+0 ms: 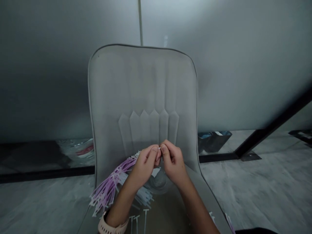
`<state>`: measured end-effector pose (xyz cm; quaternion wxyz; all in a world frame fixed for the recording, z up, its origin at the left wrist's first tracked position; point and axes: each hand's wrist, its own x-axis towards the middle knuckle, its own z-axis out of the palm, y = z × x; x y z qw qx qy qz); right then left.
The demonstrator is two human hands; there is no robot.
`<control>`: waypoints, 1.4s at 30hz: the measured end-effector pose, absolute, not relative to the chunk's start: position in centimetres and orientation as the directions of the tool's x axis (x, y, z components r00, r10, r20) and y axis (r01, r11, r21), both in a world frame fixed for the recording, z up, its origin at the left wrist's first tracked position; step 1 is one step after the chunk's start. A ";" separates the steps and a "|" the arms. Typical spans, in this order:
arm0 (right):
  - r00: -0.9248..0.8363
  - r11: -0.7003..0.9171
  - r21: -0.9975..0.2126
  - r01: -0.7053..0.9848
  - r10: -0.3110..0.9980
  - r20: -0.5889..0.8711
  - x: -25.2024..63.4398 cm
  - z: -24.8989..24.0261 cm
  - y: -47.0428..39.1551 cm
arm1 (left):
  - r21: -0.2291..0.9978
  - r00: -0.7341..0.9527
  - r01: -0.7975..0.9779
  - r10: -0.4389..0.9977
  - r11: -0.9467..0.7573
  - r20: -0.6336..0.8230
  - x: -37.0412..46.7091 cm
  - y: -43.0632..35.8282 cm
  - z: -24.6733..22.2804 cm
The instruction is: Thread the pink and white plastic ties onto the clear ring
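My left hand (146, 161) and my right hand (172, 159) meet in front of the chair's backrest, fingertips almost touching. Both are closed in a pinch on a tiny white piece (159, 148) that shows between the fingertips; most of it is hidden. A pale pink watch band is on my left wrist. Beside my left forearm lies a bundle of purple strips (109, 188) with white T-shaped ends, and whitish strips (143, 195) lie partly behind that forearm. Below and behind my hands is a clear round container (158, 182).
The grey padded chair (143, 81) stands against frosted panels. White T-shaped pieces (145, 221) lie on the seat near its front. Behind the panels' lower edge are a clear plastic bag (79, 151) and a dark bag (213, 141). A black slanted bar (270, 125) stands at right.
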<state>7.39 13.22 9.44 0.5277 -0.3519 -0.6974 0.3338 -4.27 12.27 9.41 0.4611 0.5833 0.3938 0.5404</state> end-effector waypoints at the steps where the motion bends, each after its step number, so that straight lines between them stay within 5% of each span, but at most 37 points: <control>1: -0.213 0.537 -0.833 0.132 0.836 0.506 7.6 9.5 13.2 | 0.960 0.141 -0.030 0.949 -0.279 0.281 -4.4 12.2 9.4; 6: -0.257 0.542 -0.833 0.112 0.825 0.503 8.3 9.6 13.1 | 0.974 0.291 -0.027 0.930 -0.226 0.224 -5.0 12.0 9.6; 21: -0.307 0.612 -0.761 0.214 0.782 0.542 7.8 9.7 13.0 | 0.999 0.383 -0.042 0.923 -0.015 0.030 -5.4 11.7 10.6; 42: -0.222 0.262 -0.932 -0.250 0.922 0.318 7.3 8.7 13.5 | 0.933 0.398 -0.353 0.914 0.071 0.081 -5.5 12.2 10.4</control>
